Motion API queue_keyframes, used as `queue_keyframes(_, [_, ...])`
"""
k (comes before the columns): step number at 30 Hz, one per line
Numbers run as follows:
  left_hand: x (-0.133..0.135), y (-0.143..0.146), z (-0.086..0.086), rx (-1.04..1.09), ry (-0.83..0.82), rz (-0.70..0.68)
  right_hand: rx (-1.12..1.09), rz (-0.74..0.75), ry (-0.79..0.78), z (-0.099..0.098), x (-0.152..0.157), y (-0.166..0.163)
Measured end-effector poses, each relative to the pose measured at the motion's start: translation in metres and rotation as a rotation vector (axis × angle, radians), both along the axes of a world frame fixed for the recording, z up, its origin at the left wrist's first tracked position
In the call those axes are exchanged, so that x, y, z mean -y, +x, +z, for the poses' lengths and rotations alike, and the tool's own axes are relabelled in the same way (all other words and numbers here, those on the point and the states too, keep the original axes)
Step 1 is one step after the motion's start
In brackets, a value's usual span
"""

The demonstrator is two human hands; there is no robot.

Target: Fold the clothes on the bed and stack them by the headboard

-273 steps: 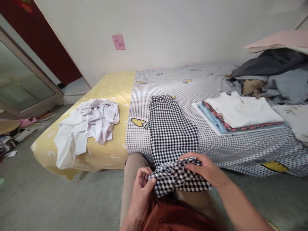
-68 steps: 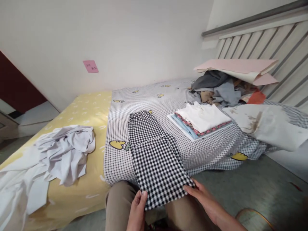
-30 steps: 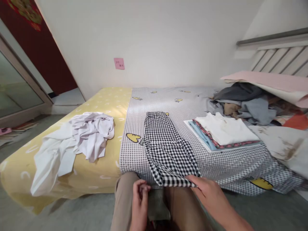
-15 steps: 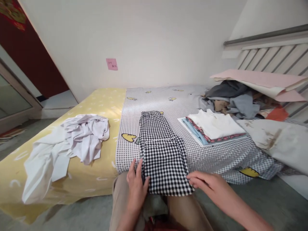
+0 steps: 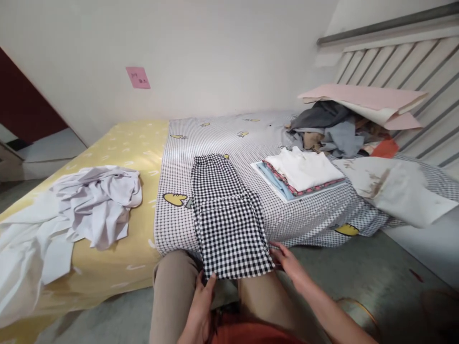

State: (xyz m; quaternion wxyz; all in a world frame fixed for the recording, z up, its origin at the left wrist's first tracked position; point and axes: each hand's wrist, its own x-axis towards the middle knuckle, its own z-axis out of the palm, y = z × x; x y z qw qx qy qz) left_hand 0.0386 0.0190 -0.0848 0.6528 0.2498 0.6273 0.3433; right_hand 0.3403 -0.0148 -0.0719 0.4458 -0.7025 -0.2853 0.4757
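Black-and-white checked pants [image 5: 229, 224] lie lengthwise on the bed, gathered waistband toward the wall and lower end over the bed's front edge, above my knees. My left hand [image 5: 203, 298] is at the near left corner, thumb on the hem and fingers beside and under it. At the near right edge, my right hand [image 5: 289, 265] has its fingertips on the cloth, partly tucked under it; the index finger is stretched out. To the right lies a folded stack with a white shirt [image 5: 303, 169] on top, over a red-patterned cloth and a light blue one [image 5: 274, 179].
Crumpled white clothes [image 5: 96, 205] lie on the yellow part of the bed sheet [image 5: 129, 138]. At the right are a dark clothes heap [image 5: 322, 122], pink board [image 5: 366, 100], stained white cloth [image 5: 401, 186] and slatted bed rail [image 5: 401, 67]. A pink note [image 5: 138, 77] is on the wall.
My left hand has moved down from the pants' left side to the near left corner. My right hand stays at the right edge, fingers more spread. The view has shifted right and down.
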Motion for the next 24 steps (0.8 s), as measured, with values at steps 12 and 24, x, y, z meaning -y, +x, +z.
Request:
queue_keyframes(12, [-0.004, 0.008, 0.044, 0.265, -0.071, 0.083, 1.334, 0.203, 0.602, 0.032, 0.002, -0.006])
queue_keyframes(24, [0.003, 0.006, 0.082, 0.449, 0.033, 0.027, 1.229, 0.634, 0.709, 0.074, 0.002, -0.104])
